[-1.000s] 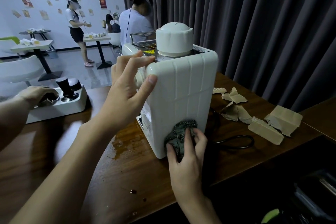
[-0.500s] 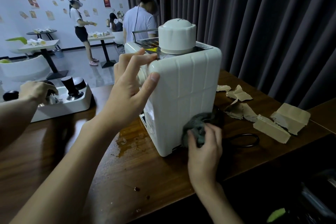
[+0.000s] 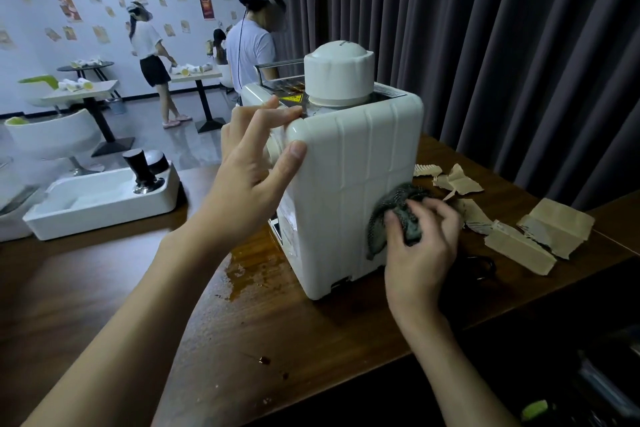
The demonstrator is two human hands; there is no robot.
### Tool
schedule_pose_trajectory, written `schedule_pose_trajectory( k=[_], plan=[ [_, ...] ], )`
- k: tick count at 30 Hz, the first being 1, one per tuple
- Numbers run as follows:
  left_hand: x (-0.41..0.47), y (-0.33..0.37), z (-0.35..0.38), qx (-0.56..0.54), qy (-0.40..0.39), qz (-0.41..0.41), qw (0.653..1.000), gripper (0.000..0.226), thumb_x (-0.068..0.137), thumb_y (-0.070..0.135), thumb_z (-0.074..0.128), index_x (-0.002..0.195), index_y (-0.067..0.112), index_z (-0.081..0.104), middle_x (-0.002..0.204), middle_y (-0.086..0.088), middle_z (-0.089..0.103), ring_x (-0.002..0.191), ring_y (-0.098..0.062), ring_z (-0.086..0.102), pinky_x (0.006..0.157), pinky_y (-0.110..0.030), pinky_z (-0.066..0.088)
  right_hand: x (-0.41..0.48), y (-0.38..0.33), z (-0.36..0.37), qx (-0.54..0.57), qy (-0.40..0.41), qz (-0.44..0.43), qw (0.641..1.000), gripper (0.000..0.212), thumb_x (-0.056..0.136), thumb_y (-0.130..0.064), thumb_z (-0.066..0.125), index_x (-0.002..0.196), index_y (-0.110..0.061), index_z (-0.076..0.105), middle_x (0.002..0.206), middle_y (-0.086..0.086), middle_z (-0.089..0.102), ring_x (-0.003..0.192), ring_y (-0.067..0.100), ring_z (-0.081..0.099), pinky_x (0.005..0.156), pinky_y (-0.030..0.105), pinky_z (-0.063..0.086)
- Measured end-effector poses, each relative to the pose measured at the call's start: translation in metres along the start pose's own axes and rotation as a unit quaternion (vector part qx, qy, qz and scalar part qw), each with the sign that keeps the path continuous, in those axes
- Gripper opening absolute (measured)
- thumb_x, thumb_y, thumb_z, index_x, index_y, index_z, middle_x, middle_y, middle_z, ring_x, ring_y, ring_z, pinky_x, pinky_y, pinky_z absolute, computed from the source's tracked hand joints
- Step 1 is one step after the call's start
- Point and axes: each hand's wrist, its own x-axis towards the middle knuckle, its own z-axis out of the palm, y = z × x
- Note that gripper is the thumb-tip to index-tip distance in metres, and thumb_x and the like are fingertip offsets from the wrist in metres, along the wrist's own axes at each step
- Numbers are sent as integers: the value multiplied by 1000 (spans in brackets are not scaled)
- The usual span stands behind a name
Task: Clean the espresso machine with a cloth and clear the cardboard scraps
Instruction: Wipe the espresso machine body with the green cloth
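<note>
Dark tabletop [image 3: 277, 340]: left hand [image 3: 249, 177] clasps top corner of rigid espresso machine [image 3: 346, 156]; right hand [image 3: 420, 246] bunches soft cloth [image 3: 398, 204] against it.

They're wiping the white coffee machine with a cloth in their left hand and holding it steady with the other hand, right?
Almost. The head view shows the cloth in the right hand, not the left, wiping the white coffee machine. The left hand is the one that grips the machine's top corner to steady it.
</note>
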Motion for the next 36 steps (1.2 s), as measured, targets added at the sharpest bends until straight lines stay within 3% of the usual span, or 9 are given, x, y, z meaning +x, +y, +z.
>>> schedule_pose_trajectory(
  k=[4,10,13,17,20,22,28,31,36],
  plan=[
    [0,0,2,-12,10,5,1000,23,95,61,43,118,60,44,126,29,34,148,-11,26,113,-54,39,-38,-17,9,10,-35,-40,999,28,86,-16,70,111,-5,69,125,9,51,113,19,55,91,36,54],
    [-1,-2,3,-21,16,7,1000,24,95,63,44,118,55,46,126,22,37,148,-7,24,113,-55,39,-60,-26,8,10,-130,-167,977,24,85,-11,72,108,-3,70,124,11,55,119,11,49,102,19,42],
    [-1,-1,3,-16,10,3,1000,20,96,60,45,115,61,44,129,15,37,148,-8,26,112,-52,41,-29,-16,3,16,-91,-121,988,27,82,-7,74,108,-3,70,126,12,53,115,18,55,95,20,48],
    [0,2,2,-6,-3,-5,1000,20,94,62,44,113,64,42,129,19,35,148,-11,26,112,-43,42,19,-18,0,5,13,-34,999,27,83,-13,73,108,-4,70,132,14,50,117,-16,35,90,-1,35],
    [0,0,2,-3,2,-4,1000,20,95,61,44,114,62,42,129,21,34,148,-8,24,114,-48,39,15,-26,2,-3,0,-5,1000,27,85,-12,72,111,-4,69,131,11,56,120,4,43,99,14,44],
    [0,-2,3,-6,11,-1,1000,20,95,59,45,116,59,44,131,18,36,148,-5,24,114,-53,38,-3,-37,6,4,-31,-55,998,26,84,-11,73,110,-4,70,126,10,58,117,14,53,98,25,49],
    [0,-2,2,-15,15,0,1000,22,94,67,44,115,63,44,129,26,37,148,-9,26,113,-55,38,-11,-47,5,6,-98,-201,975,26,81,-6,75,106,-2,71,120,14,59,116,21,54,103,15,40],
    [0,-1,2,-9,9,-3,1000,23,92,69,44,114,64,43,129,31,35,148,-12,27,112,-55,40,20,-41,1,11,-50,-157,986,26,81,-6,74,107,-1,71,119,14,59,112,21,57,97,23,48],
    [0,-2,1,0,1,-11,1000,22,93,64,44,115,64,42,128,23,36,147,-10,25,113,-56,39,61,-48,-1,43,40,-63,996,26,85,-10,72,110,-1,69,111,12,59,105,9,52,91,3,39]
  ],
)
